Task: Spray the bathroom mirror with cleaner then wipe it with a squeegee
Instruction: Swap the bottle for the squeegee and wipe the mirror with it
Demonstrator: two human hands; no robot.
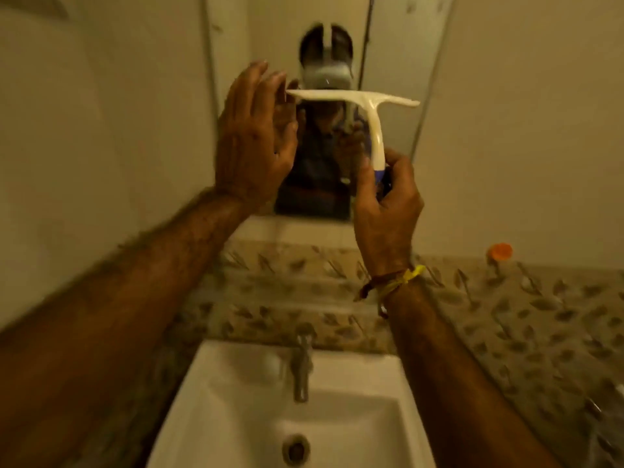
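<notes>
A white T-shaped squeegee (373,130) with a blue handle end is held upright in front of the bathroom mirror (388,62). My right hand (385,204) grips its lower handle, and the blade lies level across the upper glass. My left hand (253,136) is raised flat with fingers spread, next to the blade's left tip and close to the mirror's left edge. Whether the palm touches the glass is unclear. The mirror reflects a person wearing a headset. No spray bottle body is visible.
Below the mirror runs a leaf-patterned tile band (506,315). A white sink (216,400) with a metal tap (301,363) and a drain sits underneath. An orange cap (500,252) stands on the ledge at right. Plain walls flank the mirror.
</notes>
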